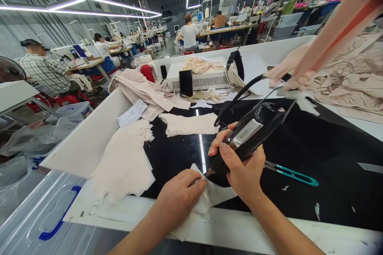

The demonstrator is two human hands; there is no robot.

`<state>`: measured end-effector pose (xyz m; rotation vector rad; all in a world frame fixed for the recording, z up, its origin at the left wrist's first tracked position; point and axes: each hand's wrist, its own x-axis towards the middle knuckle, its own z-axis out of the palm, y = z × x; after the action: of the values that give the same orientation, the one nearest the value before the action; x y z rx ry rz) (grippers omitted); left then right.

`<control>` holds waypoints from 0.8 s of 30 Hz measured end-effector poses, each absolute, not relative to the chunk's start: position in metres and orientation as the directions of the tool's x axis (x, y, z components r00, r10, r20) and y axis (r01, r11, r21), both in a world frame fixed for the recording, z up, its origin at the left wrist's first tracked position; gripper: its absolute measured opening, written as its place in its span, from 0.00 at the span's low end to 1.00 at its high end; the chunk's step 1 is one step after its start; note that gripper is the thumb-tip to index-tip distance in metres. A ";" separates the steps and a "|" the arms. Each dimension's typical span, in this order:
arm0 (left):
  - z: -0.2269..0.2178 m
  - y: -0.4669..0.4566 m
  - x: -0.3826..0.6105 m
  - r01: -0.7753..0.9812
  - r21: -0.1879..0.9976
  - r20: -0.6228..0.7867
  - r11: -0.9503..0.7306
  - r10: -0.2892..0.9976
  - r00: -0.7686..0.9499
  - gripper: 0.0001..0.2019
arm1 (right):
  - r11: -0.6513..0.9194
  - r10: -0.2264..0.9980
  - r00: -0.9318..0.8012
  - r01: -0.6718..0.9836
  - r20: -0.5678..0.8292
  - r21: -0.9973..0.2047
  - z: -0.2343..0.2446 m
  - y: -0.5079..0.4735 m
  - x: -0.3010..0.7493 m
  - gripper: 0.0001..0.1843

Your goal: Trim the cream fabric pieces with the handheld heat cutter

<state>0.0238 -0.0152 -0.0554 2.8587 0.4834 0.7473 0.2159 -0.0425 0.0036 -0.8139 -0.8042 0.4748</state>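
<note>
Carefully: the tip of the tool is close to the fingers

Firmly, it seems, the right hand (243, 167) holds a black tool (263, 121), with the fingers around its body and the thumb along the side. The left hand (181, 191) lies with bent fingers on a pale cloth piece (220, 195); whether its thumb also pinches from below, I cannot tell. This cloth is under the left fingers and comes out of them toward the right hand.

The lower tip of the tool points down to the cloth, near the left fingertips. In my opinion this is the main danger: if the right wrist turns a little, or the left fingers advance, the tip could touch the skin. I cannot see whether the tool is running. The black tabletop (299, 135) looks smooth, so with too weak pressure from the left hand the cloth could slide, and the tip could meet it at a wrong place.

Ahead of the right hand, a black cable (233, 98) bends in an arc; if it belongs to the tool, it could pull the grip aside. To the right of this grip lie teal snips (285, 170), which the forearm could push. To the left of the left hand, a loose pile of cloth (124, 165) could be disturbed by a wide movement.
</note>
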 end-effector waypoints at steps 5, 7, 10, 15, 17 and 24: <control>-0.059 -0.016 0.023 0.258 0.217 0.461 -0.942 0.331 0.823 0.11 | 0.607 0.655 0.608 -0.070 0.449 -0.791 0.002 -0.044 0.214 0.19; -0.060 -0.017 0.022 0.258 0.228 0.460 -0.939 0.337 0.822 0.10 | 0.605 0.654 0.608 -0.063 0.451 -0.793 0.001 -0.043 0.213 0.19; -0.060 -0.017 0.021 0.261 0.240 0.458 -0.935 0.345 0.819 0.10 | 0.599 0.645 0.614 -0.039 0.454 -0.799 0.000 -0.043 0.212 0.18; -0.059 -0.017 0.020 0.254 0.242 0.471 -0.936 0.343 0.813 0.12 | 0.588 0.657 0.616 -0.057 0.435 -0.807 0.001 -0.048 0.217 0.18; -0.059 -0.017 0.020 0.250 0.233 0.476 -0.940 0.335 0.813 0.13 | 0.590 0.660 0.623 -0.082 0.421 -0.803 0.001 -0.053 0.219 0.20; -0.061 -0.016 0.016 0.258 0.211 0.452 -0.943 0.328 0.830 0.12 | 0.592 0.666 0.622 -0.103 0.413 -0.799 -0.001 -0.058 0.217 0.20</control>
<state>0.0161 -0.0161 -0.0608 2.8694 0.4614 0.7462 0.2169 -0.0578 -0.0008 -0.8218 -0.7797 0.5037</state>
